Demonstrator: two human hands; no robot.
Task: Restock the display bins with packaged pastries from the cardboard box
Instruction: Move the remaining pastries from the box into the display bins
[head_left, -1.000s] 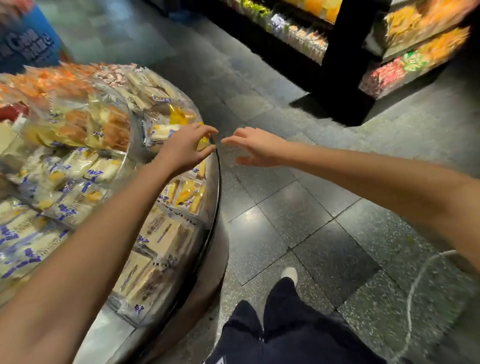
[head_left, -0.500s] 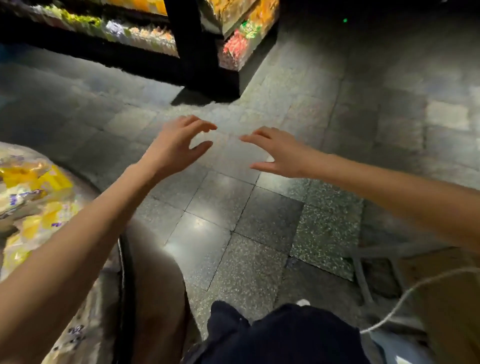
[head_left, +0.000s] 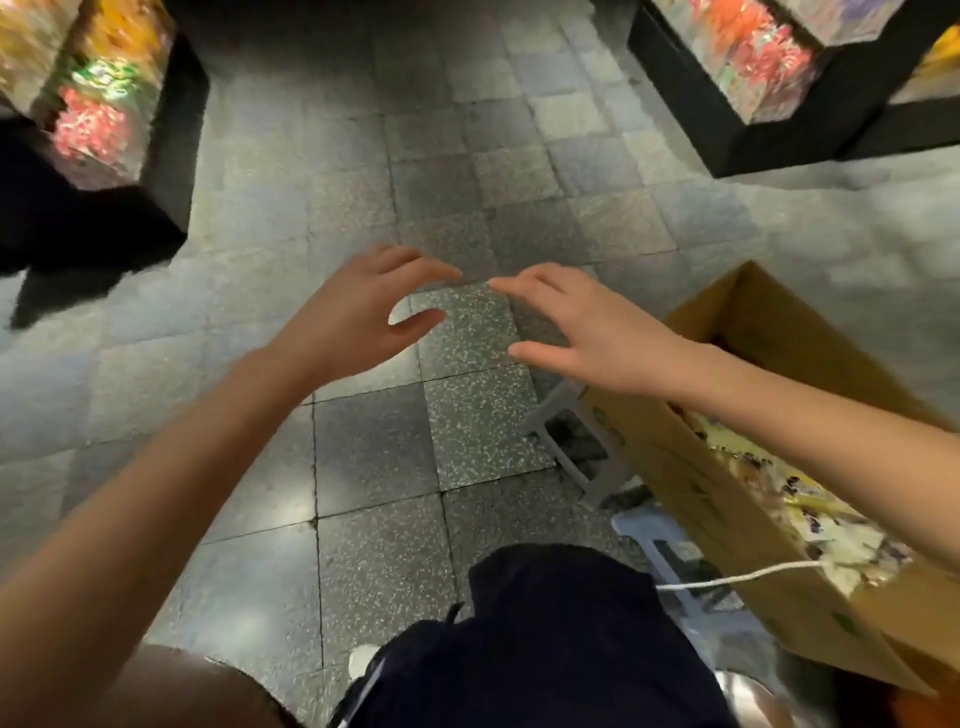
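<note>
An open cardboard box (head_left: 670, 447) stands at the right, raised on a grey stool. Inside it lie several packaged pastries (head_left: 795, 509) in clear and yellow wrappers, partly hidden by my right forearm. My left hand (head_left: 363, 317) and my right hand (head_left: 582, 327) hover empty over the floor in the middle of the view, fingers spread and loosely bent, fingertips almost meeting. My right hand is just left of the box's near corner. The display bins with pastries are out of view.
Speckled grey floor tiles (head_left: 374, 452) fill the middle. A dark shelf unit (head_left: 104, 119) with bright packets stands at the far left, another dark shelf unit (head_left: 769, 78) at the far right. A grey stool (head_left: 576, 431) sits under the box. A white cord (head_left: 737, 577) crosses the box front. My dark trousers (head_left: 545, 644) are below.
The view has swung right, away from the round pastry display, which has left the frame. The cardboard box has come into view at the right. Both hands stayed empty, held out together.
</note>
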